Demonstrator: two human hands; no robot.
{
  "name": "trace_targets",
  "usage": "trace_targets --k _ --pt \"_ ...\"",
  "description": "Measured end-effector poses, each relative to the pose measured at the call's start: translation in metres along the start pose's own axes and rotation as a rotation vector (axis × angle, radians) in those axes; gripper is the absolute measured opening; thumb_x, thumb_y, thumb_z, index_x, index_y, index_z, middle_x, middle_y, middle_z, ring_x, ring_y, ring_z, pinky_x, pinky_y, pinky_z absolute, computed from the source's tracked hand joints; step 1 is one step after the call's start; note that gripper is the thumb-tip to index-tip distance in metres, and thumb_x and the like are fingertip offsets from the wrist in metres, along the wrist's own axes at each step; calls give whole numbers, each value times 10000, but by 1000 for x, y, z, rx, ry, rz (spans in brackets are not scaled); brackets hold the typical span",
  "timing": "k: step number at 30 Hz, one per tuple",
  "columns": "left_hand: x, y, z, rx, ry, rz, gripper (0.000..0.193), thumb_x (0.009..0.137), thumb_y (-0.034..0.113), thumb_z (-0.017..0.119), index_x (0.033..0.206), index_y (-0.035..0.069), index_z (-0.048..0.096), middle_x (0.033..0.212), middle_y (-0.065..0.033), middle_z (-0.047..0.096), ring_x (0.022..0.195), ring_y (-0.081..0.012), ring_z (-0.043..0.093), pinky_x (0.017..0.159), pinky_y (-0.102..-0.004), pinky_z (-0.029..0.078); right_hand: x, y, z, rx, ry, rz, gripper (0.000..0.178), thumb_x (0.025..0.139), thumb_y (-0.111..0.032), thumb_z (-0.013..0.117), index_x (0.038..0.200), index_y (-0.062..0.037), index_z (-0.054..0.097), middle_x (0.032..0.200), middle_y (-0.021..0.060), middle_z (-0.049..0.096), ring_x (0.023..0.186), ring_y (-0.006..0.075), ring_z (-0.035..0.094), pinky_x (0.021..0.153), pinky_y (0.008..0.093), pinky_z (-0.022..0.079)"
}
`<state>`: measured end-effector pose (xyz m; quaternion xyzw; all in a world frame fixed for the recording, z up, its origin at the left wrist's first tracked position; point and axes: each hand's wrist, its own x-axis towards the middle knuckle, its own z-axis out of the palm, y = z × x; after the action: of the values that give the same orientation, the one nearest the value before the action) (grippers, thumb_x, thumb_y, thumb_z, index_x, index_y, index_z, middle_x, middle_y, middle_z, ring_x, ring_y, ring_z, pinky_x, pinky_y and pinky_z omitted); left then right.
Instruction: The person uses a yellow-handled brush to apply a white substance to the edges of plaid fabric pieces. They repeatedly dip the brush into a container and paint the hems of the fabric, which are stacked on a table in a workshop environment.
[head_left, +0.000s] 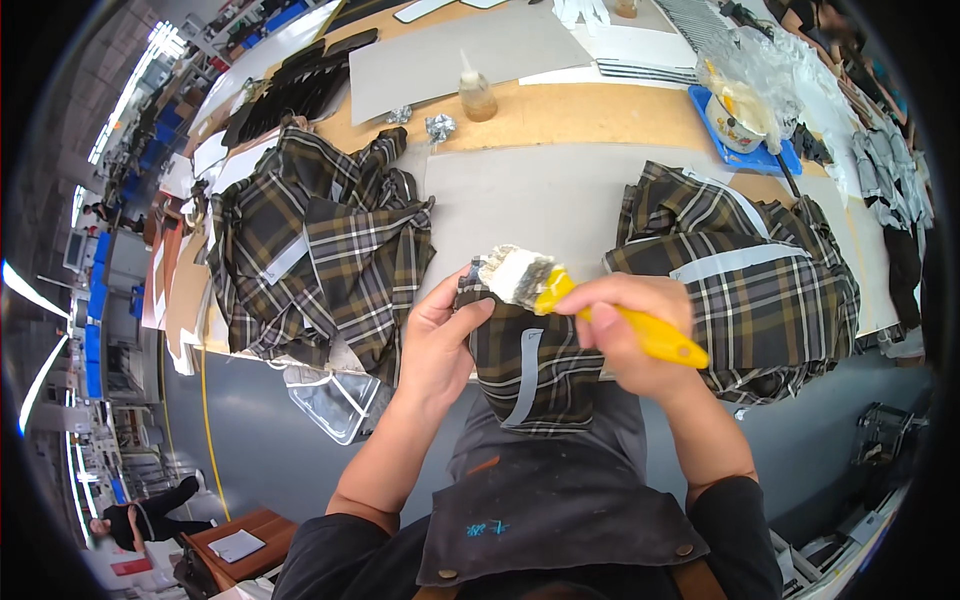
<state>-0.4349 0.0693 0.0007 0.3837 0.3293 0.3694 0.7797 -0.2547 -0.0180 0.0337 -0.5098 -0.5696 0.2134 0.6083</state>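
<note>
Left hand (437,345): our fingers clamp the soft brown plaid fabric piece (527,365) — limp, light, at the desk (540,200) edge.
Right hand (625,330): closed round the yellow-handled glue brush (560,285) — we'd pinch edges.

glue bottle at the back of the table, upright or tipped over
Upright: the glue bottle stands on its base on the table, nozzle pointing up, amber liquid in its lower part.
</note>
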Motion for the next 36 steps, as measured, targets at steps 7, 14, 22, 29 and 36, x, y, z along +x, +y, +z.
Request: trace_targets --k 7,14,22,29,36 --pt "-3 -2 1 52 -5 27 402 823 -90 538 1221 -39 526 1097 -71 623 980 -121 587 866 -262 460 1 -5 0 123 -24 98 123 821 -32 534 823 -7 655 665 71 632 497 84 537 482 217 416" --pt "-6 -10 -2 422 26 234 330 839 -71 540 1164 -30 579 1075 -57 608 925 -68 560 785 -208 446 1 -5 -2 117 -32 136 137 826 -22 521 816 -6 656 610 48 593 494 51 502 468 206 391" --pt "-6 -7 -7 921 32 570 304 784 -82 554 1074 -19 616 994 -124 650 843 -195 592 738 -261 454 -1 -3 -5 25 57 127 167 844 -37 502 835 3 664 592 26 579 500 37 500 463 198 388" --pt "-17 -2 -1 639 -17 494 313 821 -105 518 1117 -35 589 1098 -120 617 994 -145 577 832 -225 442 -13 -6 -10 165 72 206 158 851 -40 510 841 9 660 606 22 588 493 39 493 472 192 390" --pt "-31 7 3 290 44 201 350 833 -90 544 1178 -34 572 1063 -72 635 939 -105 594 846 -233 461 -28 -9 -10 162 50 119 158 854 -52 508 825 2 654 597 53 581 496 80 518 476 220 404"
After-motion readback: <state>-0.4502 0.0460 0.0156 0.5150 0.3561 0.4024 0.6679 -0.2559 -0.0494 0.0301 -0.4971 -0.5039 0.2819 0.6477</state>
